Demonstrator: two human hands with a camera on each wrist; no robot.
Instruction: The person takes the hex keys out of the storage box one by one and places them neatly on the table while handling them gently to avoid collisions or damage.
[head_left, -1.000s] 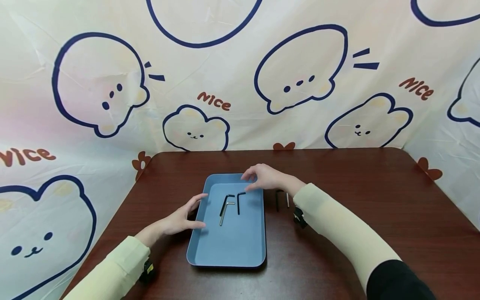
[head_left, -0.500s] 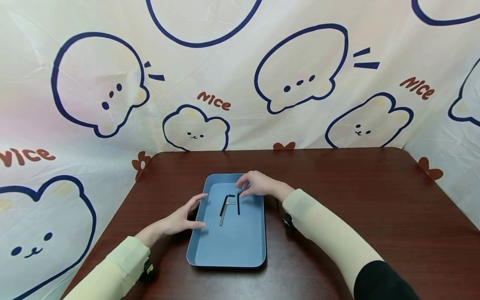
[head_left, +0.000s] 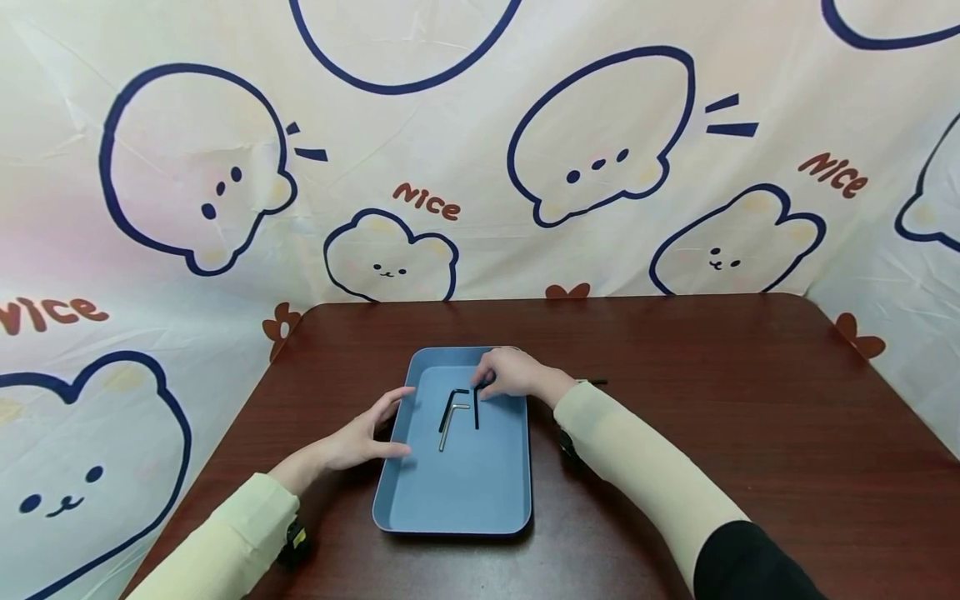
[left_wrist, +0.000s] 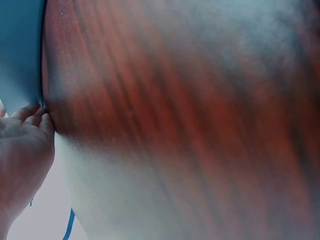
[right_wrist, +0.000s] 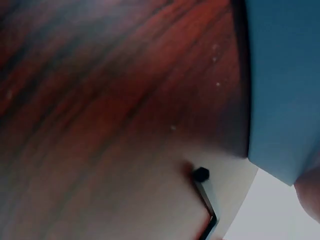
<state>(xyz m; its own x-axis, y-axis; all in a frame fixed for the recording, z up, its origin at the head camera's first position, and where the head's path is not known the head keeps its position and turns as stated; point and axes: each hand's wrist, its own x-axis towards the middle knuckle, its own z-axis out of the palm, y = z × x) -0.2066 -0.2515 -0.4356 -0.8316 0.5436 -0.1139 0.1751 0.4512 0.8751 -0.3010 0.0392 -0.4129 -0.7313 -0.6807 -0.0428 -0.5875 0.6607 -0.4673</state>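
Note:
A blue tray [head_left: 453, 508] lies on the table with several hex keys in it. My left hand [head_left: 358, 435] rests at its left rim, fingers and thumb spread; the left wrist view shows the fingertips touching the edge. Reaching over the tray from the right, my right hand [head_left: 512, 372] pinches the top bend of a black hex key [head_left: 477, 417], whose long arm points toward me. To its left, another black hex key [head_left: 447, 412] and a silver hex key [head_left: 446, 433] lie close together.
Beyond the right sleeve, the dark end of a hex key [head_left: 600, 382] shows on the wooden table [head_left: 720, 417]. The right wrist view shows a hex key [right_wrist: 201, 174] beside the tray. A printed cloth [head_left: 480, 167] hangs behind the table.
My right hand has moved left and down over the tray, and its thumb and finger have closed on the black hex key's top. The left hand and tray stay put.

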